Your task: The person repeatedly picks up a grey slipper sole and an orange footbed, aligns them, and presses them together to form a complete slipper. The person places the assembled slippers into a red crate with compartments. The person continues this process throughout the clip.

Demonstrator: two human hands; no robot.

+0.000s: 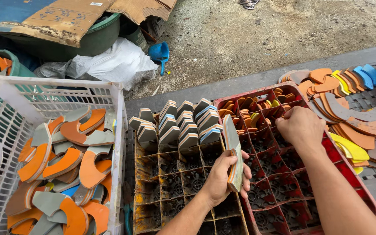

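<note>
My left hand [221, 176] grips a stack of flat grey and orange foam pieces [233, 150], held upright above the seam between a yellow divided crate [153, 204] and a red divided crate [353, 174]. My right hand [300, 126] reaches into the red crate's upper cells, fingers pinched by small orange and yellow foam scraps [251, 117]; what they hold is hidden. Grey foam blocks [183, 124] stand in the yellow crate's far cells.
A white plastic basket [118, 130] at left holds several curved orange and grey foam offcuts [66, 169]. More curved offcuts [344, 109] lie piled at right. Green tubs [96, 39], cardboard [44, 17], a white sack [114, 61] and a blue scoop [159, 52] sit behind on the ground.
</note>
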